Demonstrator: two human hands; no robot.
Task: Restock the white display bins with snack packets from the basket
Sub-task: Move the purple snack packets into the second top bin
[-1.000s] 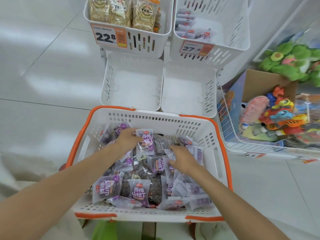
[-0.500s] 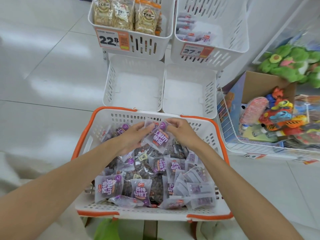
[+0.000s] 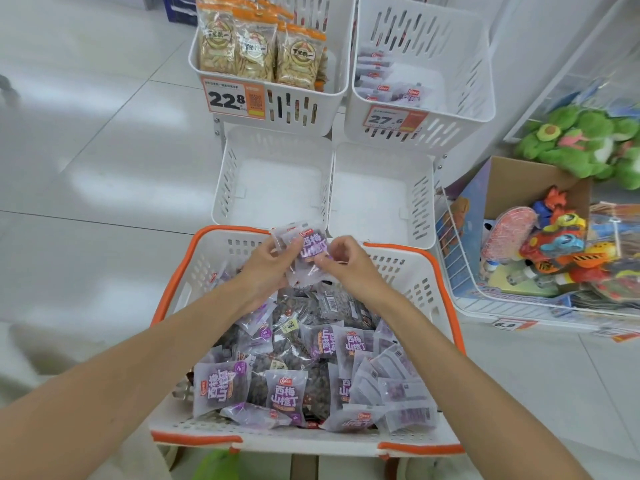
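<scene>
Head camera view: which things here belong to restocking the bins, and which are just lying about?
Belongs to the job: basket, loose packets inside it, held packet pinched between left hand and right hand, left empty bin, right empty bin.
Just lying about: seed bags, toy box, plush toys.

The left hand and the right hand together pinch a bunch of purple snack packets over the far edge of the orange-rimmed white basket. Many more purple packets lie inside it. Just behind stand 2 lower white bins, left and right. Above them, the upper left bin holds seed packets and carries a 22.8 tag. The upper right bin holds small packets and a 27.6 tag.
</scene>
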